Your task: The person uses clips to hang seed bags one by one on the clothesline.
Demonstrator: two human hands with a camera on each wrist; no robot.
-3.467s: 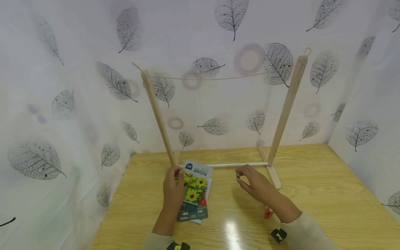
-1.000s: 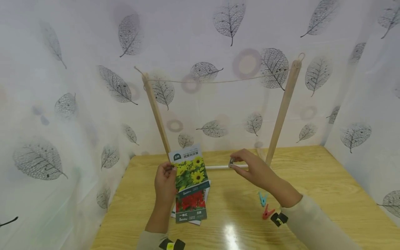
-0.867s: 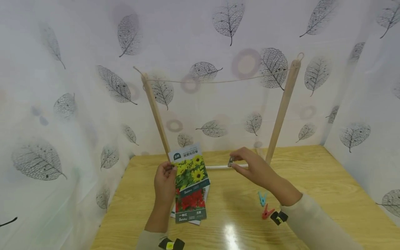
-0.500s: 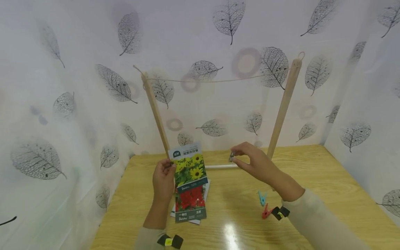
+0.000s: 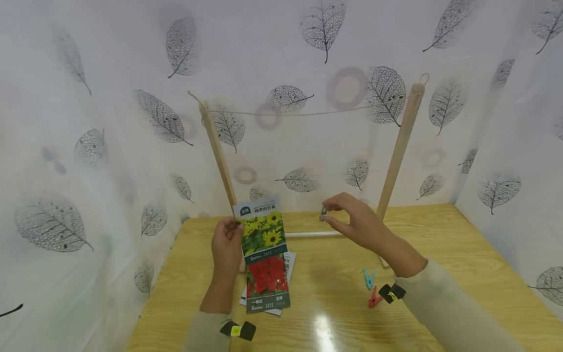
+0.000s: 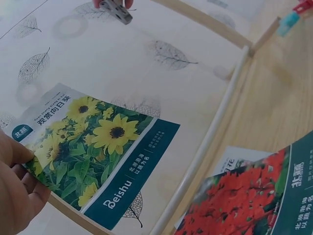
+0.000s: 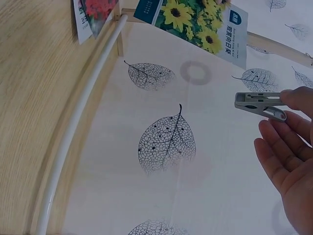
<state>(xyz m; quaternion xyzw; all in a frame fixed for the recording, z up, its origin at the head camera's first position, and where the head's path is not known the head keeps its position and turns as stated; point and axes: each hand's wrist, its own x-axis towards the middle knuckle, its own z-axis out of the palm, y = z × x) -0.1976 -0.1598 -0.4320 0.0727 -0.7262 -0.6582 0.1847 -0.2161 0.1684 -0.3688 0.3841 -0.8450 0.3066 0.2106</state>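
Observation:
My left hand pinches the left edge of a seed packet printed with yellow sunflowers, raised off the table and tilted. Below it, a red-flowered seed packet lies on at least one whitish packet, mostly covered. My right hand pinches a grey clothespin between thumb and fingers, to the right of the sunflower packet and apart from it. In the right wrist view the clothespin's handles are at my fingers and its nose points toward the packet side.
Two wooden posts carry a thin string across the top, with a white rod low between them. A blue clothespin and a red clothespin lie on the wooden table. Leaf-patterned sheeting surrounds it.
My left hand has lifted the sunflower packet off the pile, exposing the red-flowered one. My right hand has risen and shifted left with the grey clothespin, leaving the blue one visible.

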